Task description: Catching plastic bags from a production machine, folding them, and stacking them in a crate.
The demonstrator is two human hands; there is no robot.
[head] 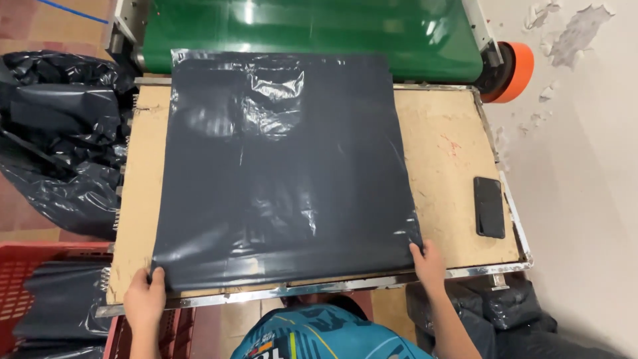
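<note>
Fingers of the left hand [145,297] pinch the near left corner of the black plastic bag [282,169]; fingers of the right hand [428,262] pinch its near right corner. The bag lies flat and spread on the table [445,153], its near edge just inside the table's metal rim. Bare brown board shows as a narrow strip to the bag's left and a wide strip to its right, where a dark phone [489,207] lies well apart from the bag. The bag's far edge overlaps the green conveyor belt [312,26]. Left of the table, crumpled black bags [60,139] are piled above a red crate [26,279].
</note>
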